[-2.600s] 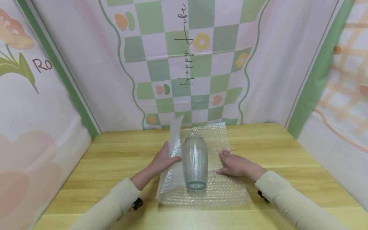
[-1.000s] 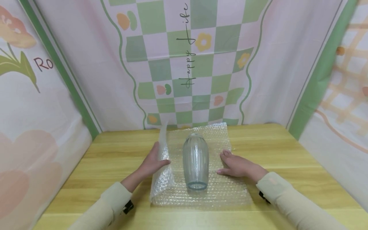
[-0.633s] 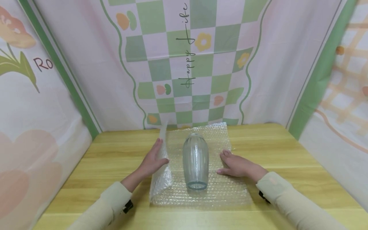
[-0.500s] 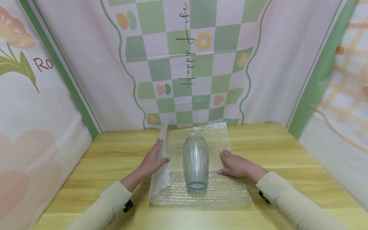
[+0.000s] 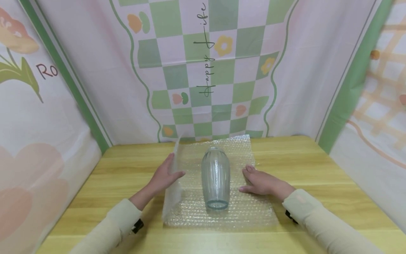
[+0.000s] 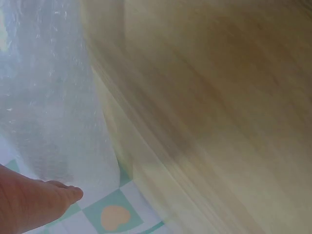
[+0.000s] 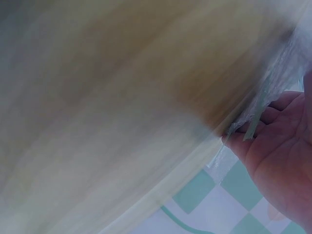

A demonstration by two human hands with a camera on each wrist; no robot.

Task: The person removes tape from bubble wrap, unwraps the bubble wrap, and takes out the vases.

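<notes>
A ribbed clear glass vase [image 5: 216, 178] lies on its side on a sheet of bubble wrap [image 5: 219, 220], its thick base toward the near edge. At the sheet's raised left flap, the left hand [image 5: 161, 178] touches the wrap with fingers extended and thumb apart. In the left wrist view that hand [image 6: 34, 202] is beside the upright wrap [image 6: 53, 107]. On the right part of the sheet rests the right hand [image 5: 261, 181], thumb toward the vase. The right wrist view shows its palm [image 7: 285, 161] and fingers at the wrap's edge. Neither hand touches the vase.
The bubble wrap lies on a wooden table [image 5: 127, 169]. Behind the table hangs a green-and-white checked cloth [image 5: 203, 70], with printed cloth walls [image 5: 47, 176] at the left and right.
The left hand has moved left, away from the vase, and the wrap's left flap has tilted outward with it. The right hand and the vase have hardly moved.
</notes>
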